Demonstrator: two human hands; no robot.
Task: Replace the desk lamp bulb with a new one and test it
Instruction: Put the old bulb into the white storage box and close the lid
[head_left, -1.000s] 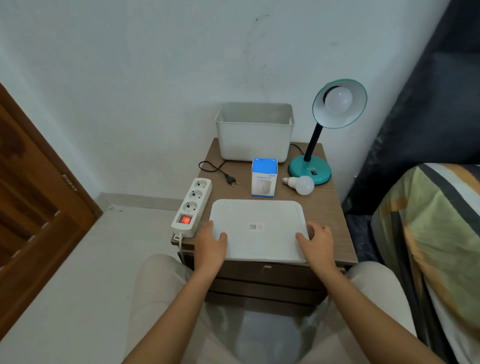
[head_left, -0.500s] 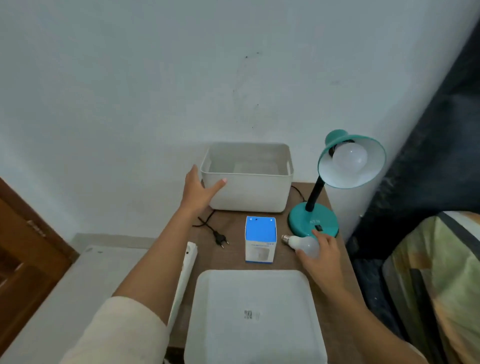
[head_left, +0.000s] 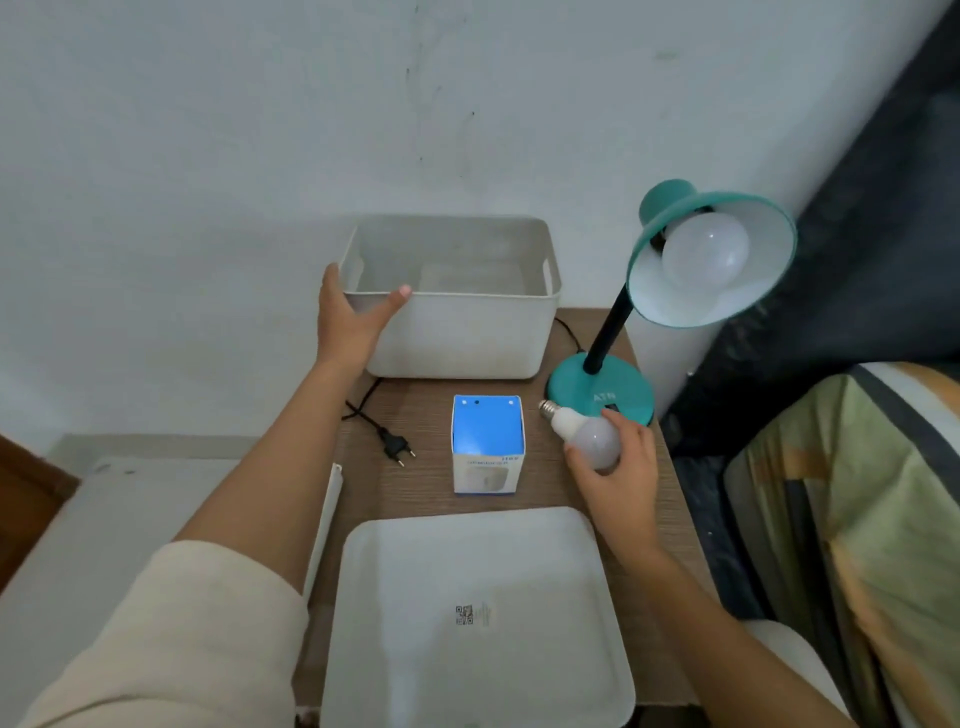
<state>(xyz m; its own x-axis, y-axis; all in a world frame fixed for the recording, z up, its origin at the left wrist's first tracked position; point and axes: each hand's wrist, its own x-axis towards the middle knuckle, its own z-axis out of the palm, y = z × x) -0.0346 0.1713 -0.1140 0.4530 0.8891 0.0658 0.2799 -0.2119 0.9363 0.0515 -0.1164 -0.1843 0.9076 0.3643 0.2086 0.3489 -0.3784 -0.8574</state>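
Left hand (head_left: 353, 317): spread wide on the near left corner of the white bin (head_left: 457, 332), thumb over the rim, the rest along the bin's side; it touches the bin without clenching on it.
Right hand (head_left: 615, 470): wrapped around the globe of the loose bulb (head_left: 584, 434), which lies on the table (head_left: 550, 493) with its metal screw base pointing away, toward the lamp's foot.
Desk lamp (head_left: 675, 291): teal, standing at the far right corner of the table; shade tilted toward the camera, a white bulb (head_left: 706, 254) seated inside it (unlit, as far as one can tell).
Bulb box (head_left: 487, 449): blue and white, upright in the middle of the table, just left of the loose bulb and in front of the bin.
Plug (head_left: 397, 447): black, lying on the table left of the box, its cord trailing back toward the bin.
White lid (head_left: 478, 613): flat at the near edge, a small code sticker on it.
Power strip (head_left: 324, 525): only a white edge shows beside the left forearm.
Bed (head_left: 857, 519): striped cover at the right.
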